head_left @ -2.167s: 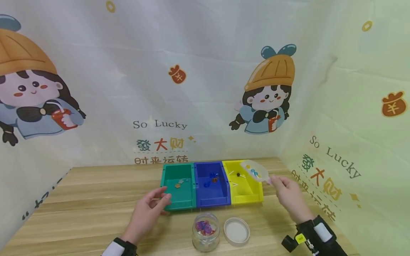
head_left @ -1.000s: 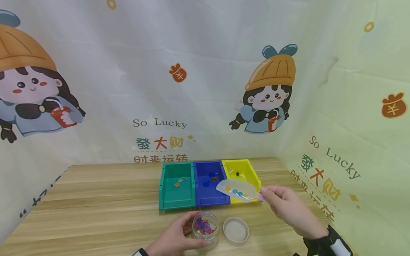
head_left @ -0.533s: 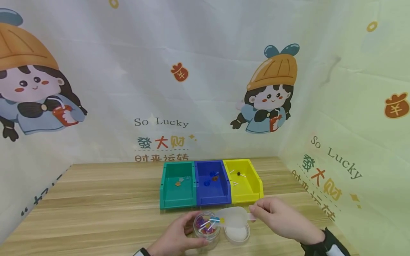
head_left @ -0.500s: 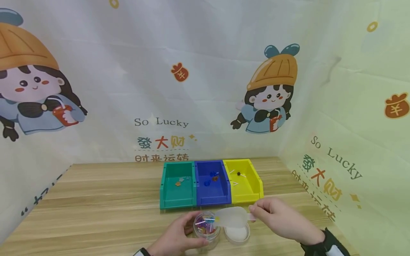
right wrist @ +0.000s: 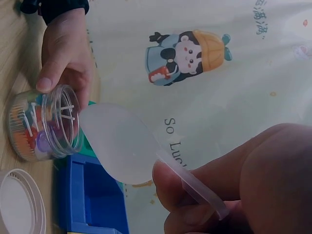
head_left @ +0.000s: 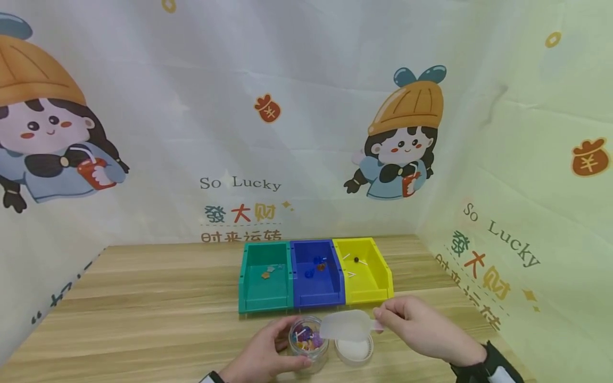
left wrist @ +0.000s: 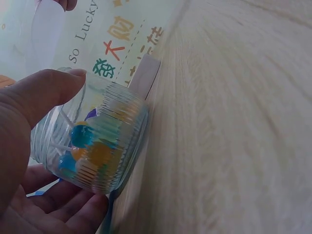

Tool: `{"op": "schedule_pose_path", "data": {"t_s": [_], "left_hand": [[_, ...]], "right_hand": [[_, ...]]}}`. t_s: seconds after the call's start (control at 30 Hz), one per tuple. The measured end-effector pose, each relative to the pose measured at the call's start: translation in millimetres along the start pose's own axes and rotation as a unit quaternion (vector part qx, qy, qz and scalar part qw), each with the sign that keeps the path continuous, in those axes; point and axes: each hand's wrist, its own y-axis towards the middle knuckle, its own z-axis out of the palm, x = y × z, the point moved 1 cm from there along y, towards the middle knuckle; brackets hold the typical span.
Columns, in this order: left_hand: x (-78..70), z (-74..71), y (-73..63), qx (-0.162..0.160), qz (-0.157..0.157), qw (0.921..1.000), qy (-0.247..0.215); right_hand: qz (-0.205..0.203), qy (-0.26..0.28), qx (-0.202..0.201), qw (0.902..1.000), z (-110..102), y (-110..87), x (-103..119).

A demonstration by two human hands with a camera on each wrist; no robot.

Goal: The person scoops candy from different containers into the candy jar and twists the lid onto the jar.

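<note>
My left hand [head_left: 268,348] grips a clear ribbed jar [left wrist: 97,141] that stands on the table, thumb on one side and fingers on the other. Inside lie colourful beads and small white-stemmed pieces [right wrist: 29,124], some blue and orange. The handle of a translucent white scoop [head_left: 348,325] is pinched between thumb and fingers of my right hand [head_left: 421,327]. Its blade tilts down toward the jar mouth, its tip at the rim, and no pieces show on it. A white round lid [head_left: 354,351] lies beside the jar, partly under the scoop.
Behind the jar stand three joined bins: green [head_left: 265,300], blue [head_left: 318,298] and yellow [head_left: 369,295]. Each holds a few small pieces. A printed cloth [head_left: 311,133] hangs behind and at both sides of the wooden table [head_left: 167,303].
My left hand has moved from the green bin to the jar and taken hold of it. The scoop has come from the yellow bin to the jar, and its pieces have slid in.
</note>
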Motion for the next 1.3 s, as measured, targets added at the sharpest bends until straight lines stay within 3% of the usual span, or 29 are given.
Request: {"op": "schedule_pose_path", "data": {"t_s": [0.5, 0.83, 1.0, 1.17, 1.3], "left_hand": [[0.2, -0.1, -3.4, 0.0, 0.016, 0.9999, -0.001], [-1.1, 0.6, -2.4, 0.003, -0.012, 0.9998, -0.015], [-0.1, -0.4, -3.5, -0.002, -0.008, 0.9999, -0.007], [1.8, -0.4, -2.2, -0.003, 0.005, 1.0, 0.005], [3.1, 0.6, -0.4, -0.001, 0.02, 0.9997, 0.01]], "right_hand": [[0.013, -0.002, 0.007, 0.9999, 2.1, 1.9, -3.4], [0.035, 0.035, -0.017, 0.9986, -0.1, 7.8, -19.4], [0.048, 0.082, -0.068, 0.9932, -7.5, 15.4, -31.4], [0.079, 0.142, -0.148, 0.9754, -18.7, 25.4, -43.3], [0.077, 0.171, -0.187, 0.9643, -24.3, 34.2, -53.8]]}}
